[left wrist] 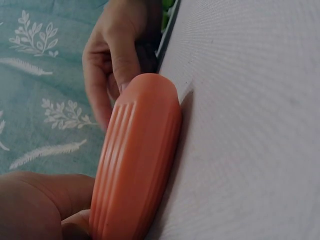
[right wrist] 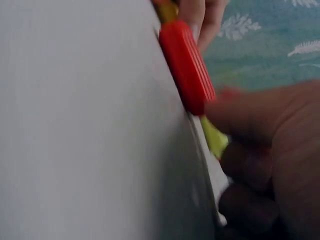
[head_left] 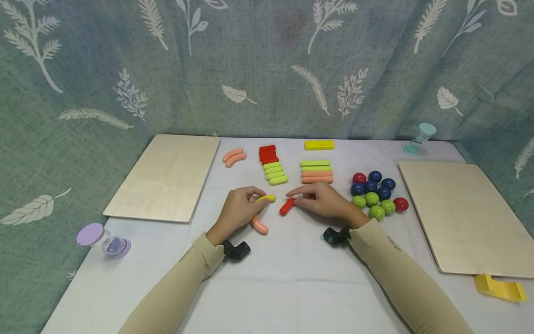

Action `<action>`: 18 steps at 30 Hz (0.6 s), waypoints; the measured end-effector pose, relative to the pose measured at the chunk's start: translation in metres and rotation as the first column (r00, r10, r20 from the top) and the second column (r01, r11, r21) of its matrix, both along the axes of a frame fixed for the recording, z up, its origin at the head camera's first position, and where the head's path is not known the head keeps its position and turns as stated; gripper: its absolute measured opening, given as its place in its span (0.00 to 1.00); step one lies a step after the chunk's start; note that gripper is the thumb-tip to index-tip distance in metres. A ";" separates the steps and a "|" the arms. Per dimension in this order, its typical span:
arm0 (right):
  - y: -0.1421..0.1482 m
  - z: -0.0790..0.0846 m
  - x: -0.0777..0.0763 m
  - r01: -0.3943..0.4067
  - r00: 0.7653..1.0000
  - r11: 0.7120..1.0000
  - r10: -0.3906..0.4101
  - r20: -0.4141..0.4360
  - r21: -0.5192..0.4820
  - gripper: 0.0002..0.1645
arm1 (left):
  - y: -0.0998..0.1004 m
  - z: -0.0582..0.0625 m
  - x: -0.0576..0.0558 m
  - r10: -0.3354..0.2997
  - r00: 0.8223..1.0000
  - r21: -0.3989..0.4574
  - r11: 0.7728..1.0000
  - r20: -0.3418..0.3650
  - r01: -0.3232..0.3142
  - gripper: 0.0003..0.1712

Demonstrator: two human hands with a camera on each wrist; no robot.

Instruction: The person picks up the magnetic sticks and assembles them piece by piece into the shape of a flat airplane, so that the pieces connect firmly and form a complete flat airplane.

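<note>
My left hand [head_left: 239, 208] pinches a short yellow stick-shaped piece [head_left: 271, 198] between thumb and fingers, low over the white table. Just below that hand lies a curved salmon-pink piece [head_left: 259, 225]; its ridged side [left wrist: 135, 165] looms large in the left wrist view. A red ridged stick [head_left: 287, 207] lies slantwise beside my right hand [head_left: 321, 200]. The right thumb is right at the red stick's near end [right wrist: 192, 80], while the index finger reaches out above it toward the left hand.
Beyond the hands lie red and lime sticks [head_left: 274, 170], lime and salmon sticks [head_left: 316, 174], two curved salmon pieces [head_left: 234, 157] and a yellow block [head_left: 319, 145]. Coloured balls [head_left: 371, 186] cluster right. Wooden boards [head_left: 167, 176] [head_left: 471, 213], hourglasses [head_left: 104, 240] [head_left: 419, 138] and a yellow holder [head_left: 500, 288] stand outward.
</note>
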State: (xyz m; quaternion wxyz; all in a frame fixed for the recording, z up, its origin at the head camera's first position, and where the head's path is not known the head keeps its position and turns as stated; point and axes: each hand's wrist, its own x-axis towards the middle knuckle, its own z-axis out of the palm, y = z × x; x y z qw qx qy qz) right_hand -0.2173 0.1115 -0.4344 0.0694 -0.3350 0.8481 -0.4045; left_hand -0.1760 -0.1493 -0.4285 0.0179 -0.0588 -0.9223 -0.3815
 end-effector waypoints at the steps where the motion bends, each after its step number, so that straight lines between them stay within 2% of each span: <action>1: -0.002 -0.001 0.000 0.015 1.000 1.000 -0.015 -0.016 -0.007 0.14 | 0.000 0.000 0.000 -0.002 1.000 0.002 1.000 0.002 0.002 0.12; 5: -0.013 -0.003 0.006 0.138 0.987 0.990 -0.140 -0.079 -0.026 0.14 | 0.000 0.000 0.000 -0.008 1.000 -0.001 1.000 0.002 0.008 0.12; 9: -0.027 0.000 0.017 0.240 0.960 0.969 -0.227 -0.166 0.063 0.26 | -0.001 0.000 -0.001 -0.010 1.000 -0.009 1.000 -0.012 0.010 0.12; 11: -0.031 0.001 0.021 0.263 0.950 0.956 -0.234 -0.208 0.128 0.32 | -0.001 0.000 -0.001 -0.009 1.000 -0.008 1.000 -0.018 0.009 0.12; 13: -0.033 0.002 0.023 0.266 0.947 0.949 -0.225 -0.229 0.169 0.33 | -0.001 0.001 -0.001 -0.006 1.000 -0.001 1.000 -0.015 0.006 0.12; 18: -0.032 -0.001 0.022 0.237 0.956 0.959 -0.201 -0.213 0.157 0.20 | 0.000 0.002 0.001 -0.005 1.000 0.021 1.000 0.005 0.005 0.11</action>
